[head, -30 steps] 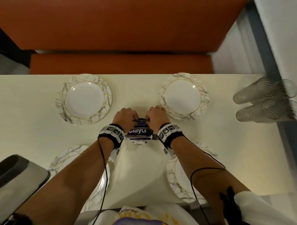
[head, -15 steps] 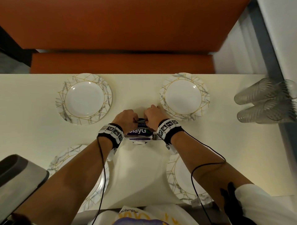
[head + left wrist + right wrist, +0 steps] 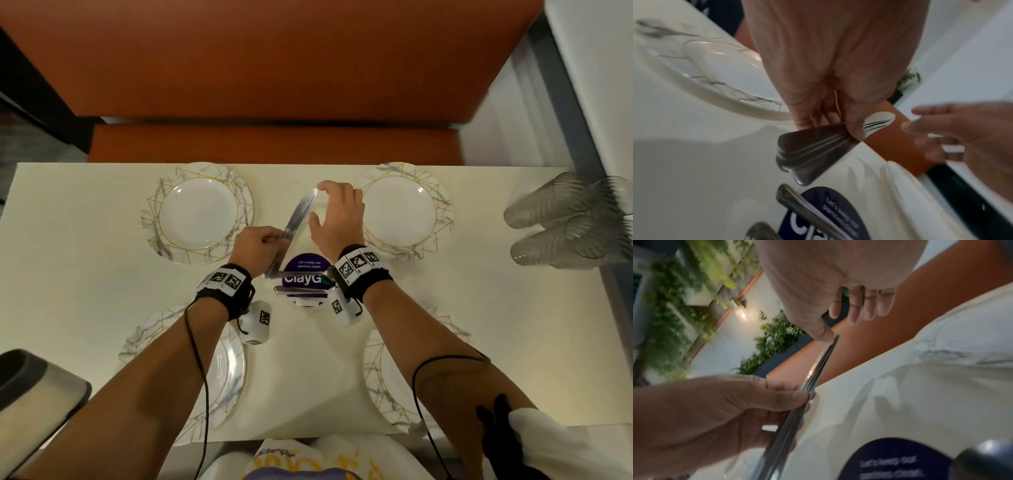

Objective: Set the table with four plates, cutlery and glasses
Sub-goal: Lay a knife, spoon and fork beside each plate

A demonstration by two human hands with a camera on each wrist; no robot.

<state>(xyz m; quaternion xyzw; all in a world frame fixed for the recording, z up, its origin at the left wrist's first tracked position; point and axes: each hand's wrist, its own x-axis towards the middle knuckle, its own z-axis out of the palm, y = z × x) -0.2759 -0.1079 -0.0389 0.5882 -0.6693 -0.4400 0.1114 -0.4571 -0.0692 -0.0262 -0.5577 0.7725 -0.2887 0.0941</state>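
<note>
Four marble-rimmed white plates sit on the cream table (image 3: 85, 274): far left (image 3: 200, 212), far right (image 3: 407, 209), near left (image 3: 229, 370), near right (image 3: 380, 377). My left hand (image 3: 270, 241) grips a bundle of several steel cutlery pieces (image 3: 298, 216) by the handles (image 3: 807, 151), fork tines (image 3: 879, 121) pointing away. My right hand (image 3: 329, 209) is spread, fingers straight, its thumb (image 3: 822, 332) touching the bundle's far tip (image 3: 835, 337). More cutlery (image 3: 301, 291) lies across a round purple label (image 3: 308, 265) between my wrists.
Several clear plastic glasses (image 3: 568, 222) lie on their sides at the table's right end. An orange bench (image 3: 274, 144) runs along the far edge. A grey object (image 3: 37, 387) overlaps the near left corner. A pale wall (image 3: 589, 68) stands at the right.
Both hands were curled together over the cutlery on the purple label. Now the left hand has lifted a bundle, tilted toward the far side, and the right hand has opened at its tip.
</note>
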